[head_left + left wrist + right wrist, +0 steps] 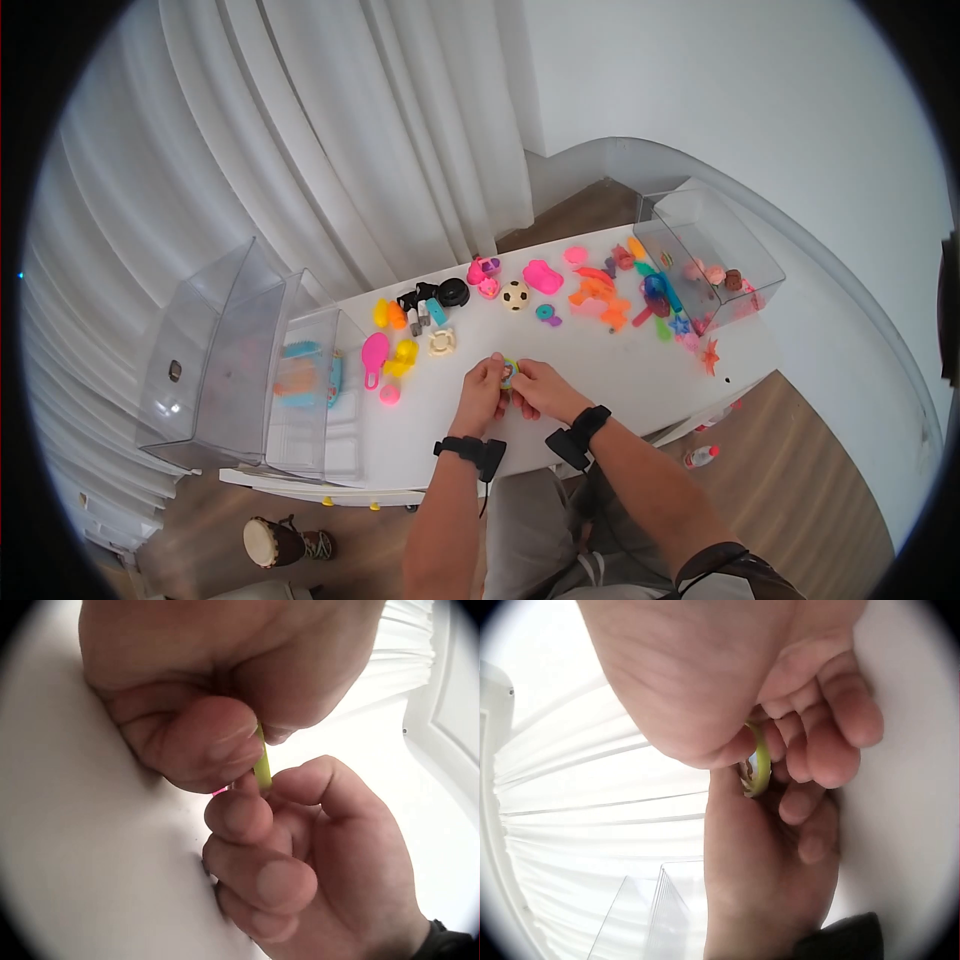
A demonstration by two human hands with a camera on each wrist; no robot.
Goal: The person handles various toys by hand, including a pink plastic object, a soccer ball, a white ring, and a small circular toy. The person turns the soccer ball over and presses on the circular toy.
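Both hands meet over the front of the white table [600,390]. Between them is a small round disc [510,373] with a yellow-green rim and a picture on its face. My left hand [482,388] pinches its left side between thumb and fingers. The right hand [548,388] pinches the other side, its remaining fingers curled below. In the left wrist view only the disc's yellow-green edge [262,766] shows between the fingertips. The right wrist view shows part of the rim [762,769] and a bit of the picture; fingers hide the rest.
Behind the hands lie a toy soccer ball [515,296], a cream ring [442,342], a yellow duck [401,358] and a pink paddle-shaped toy [374,358]. Clear bins stand left [215,370] and right [745,235]. Several colourful toys crowd the right bin. A drum [262,541] stands on the floor.
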